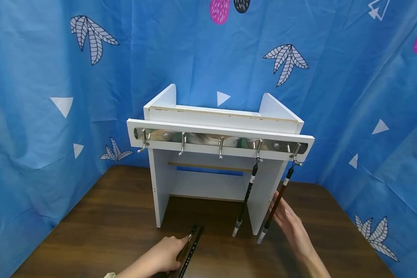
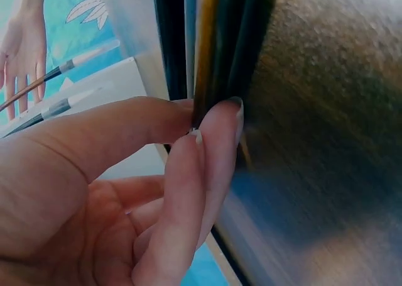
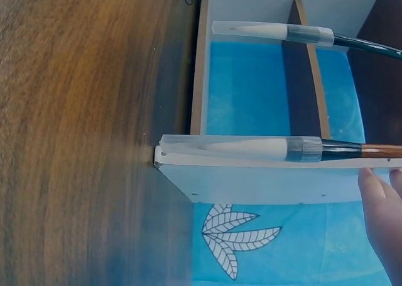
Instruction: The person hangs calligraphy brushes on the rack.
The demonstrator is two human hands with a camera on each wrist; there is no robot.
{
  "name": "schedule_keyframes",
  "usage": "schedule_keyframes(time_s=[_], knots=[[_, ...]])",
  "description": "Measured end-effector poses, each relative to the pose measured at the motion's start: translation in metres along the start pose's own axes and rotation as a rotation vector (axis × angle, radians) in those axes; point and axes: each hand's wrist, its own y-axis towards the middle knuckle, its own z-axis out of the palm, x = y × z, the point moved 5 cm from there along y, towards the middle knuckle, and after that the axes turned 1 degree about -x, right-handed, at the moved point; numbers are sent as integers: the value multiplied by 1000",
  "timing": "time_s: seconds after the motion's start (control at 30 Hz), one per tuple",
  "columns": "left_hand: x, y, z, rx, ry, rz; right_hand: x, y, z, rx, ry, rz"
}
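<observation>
Near the front of the table my left hand (image 1: 165, 253) pinches a slim calligraphy brush by its handle; the left wrist view shows the brush handle (image 2: 206, 53) between thumb and fingers. Right beside it lies another dark brush (image 1: 192, 249). From the two rightmost hooks hang a black-handled calligraphy brush (image 1: 249, 189) and a brown-handled one (image 1: 277, 204), tips down in clear caps. My right hand (image 1: 292, 227) is behind the brown brush, fingers extended near the stand's right side panel. Whether it touches the panel or the brush, I cannot tell.
A white stand (image 1: 161, 181) rises from the dark wooden table (image 1: 87, 216). Across its front runs a white board (image 1: 201, 125) with several metal hooks (image 1: 182, 143). A blue patterned curtain (image 1: 201, 50) surrounds the table's back and sides.
</observation>
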Motion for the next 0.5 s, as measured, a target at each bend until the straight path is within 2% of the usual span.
schedule_keyframes(time_s=[0.13,0.37,0.5], knots=[[3,-3,0,-1,-16,-16,1,1,1,4,-6,-5],[8,-3,-2,-57,51,-30,0,1,2,8,1,2],[11,-2,-1,-67,37,-32,-1,1,0,5,12,9]])
